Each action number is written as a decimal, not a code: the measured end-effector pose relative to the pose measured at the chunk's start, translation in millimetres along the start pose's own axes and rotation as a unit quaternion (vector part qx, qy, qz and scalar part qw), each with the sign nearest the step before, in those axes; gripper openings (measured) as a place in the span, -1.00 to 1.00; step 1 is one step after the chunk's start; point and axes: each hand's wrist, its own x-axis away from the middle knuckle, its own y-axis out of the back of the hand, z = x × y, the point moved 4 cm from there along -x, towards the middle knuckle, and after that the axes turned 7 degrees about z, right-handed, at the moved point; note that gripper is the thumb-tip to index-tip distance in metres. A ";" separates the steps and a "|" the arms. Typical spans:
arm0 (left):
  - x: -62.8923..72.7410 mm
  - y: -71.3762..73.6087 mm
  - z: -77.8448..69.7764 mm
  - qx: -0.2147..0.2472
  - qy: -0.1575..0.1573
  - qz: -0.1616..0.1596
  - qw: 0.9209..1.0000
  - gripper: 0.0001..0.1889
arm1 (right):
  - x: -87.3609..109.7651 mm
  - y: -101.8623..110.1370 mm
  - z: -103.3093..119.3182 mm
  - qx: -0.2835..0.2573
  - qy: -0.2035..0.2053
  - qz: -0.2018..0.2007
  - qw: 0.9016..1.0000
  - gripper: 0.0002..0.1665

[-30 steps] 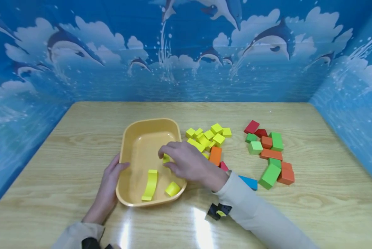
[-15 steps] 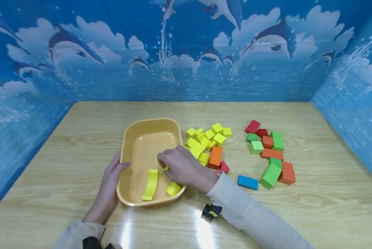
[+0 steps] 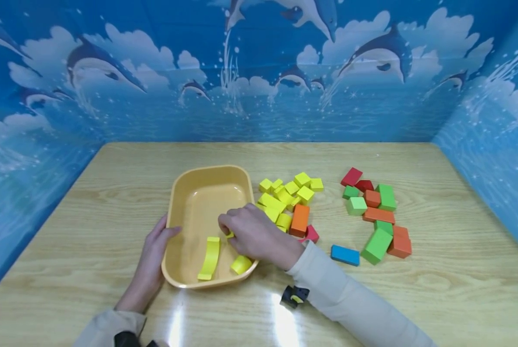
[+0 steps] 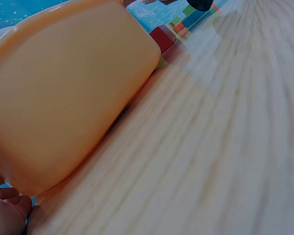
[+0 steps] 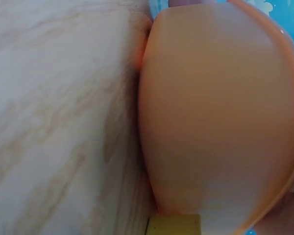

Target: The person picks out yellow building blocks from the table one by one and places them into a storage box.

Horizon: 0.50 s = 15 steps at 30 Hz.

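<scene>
My left hand (image 3: 150, 260) grips the left side of a tan plastic basin (image 3: 198, 202), thumb over the rim and fingers along the outer wall. Reaching over the right rim, my right hand (image 3: 254, 233) has curled fingers that pinch a small yellow block (image 3: 230, 235) low in the basin; most of that block is hidden. A curved yellow block (image 3: 209, 258) and a yellow cylinder block (image 3: 241, 264) lie inside. The left wrist view shows the basin's outer wall (image 4: 73, 93) and some fingertips (image 4: 12, 198). In the right wrist view the basin's wall (image 5: 215, 107) hides the held block.
Right of the basin lies a pile of yellow blocks (image 3: 285, 195), with an orange block (image 3: 299, 220) and a red one (image 3: 312, 233) beside it. A blue block (image 3: 345, 255) sits farther right, near a group of green (image 3: 377, 245) and red blocks (image 3: 378, 215).
My right hand has moved down into the basin with the yellow block, then stays nearly still over the last half second. My left hand keeps its place on the rim.
</scene>
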 end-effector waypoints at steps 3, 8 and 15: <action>0.8 1.8 -0.4 0.000 -0.001 0.000 1.000 -0.39 | 0.7 7.9 -1.9 -0.038 0.036 -0.036 0.998 -0.93; 0.9 3.5 -1.9 0.000 -0.006 0.008 1.000 -0.38 | 12.0 41.3 -27.9 -0.127 0.044 -0.140 0.981 -0.96; -1.1 0.6 -2.1 0.008 -0.005 0.009 1.000 -0.39 | 38.9 65.1 -102.2 -0.137 -0.168 -0.102 0.971 -0.84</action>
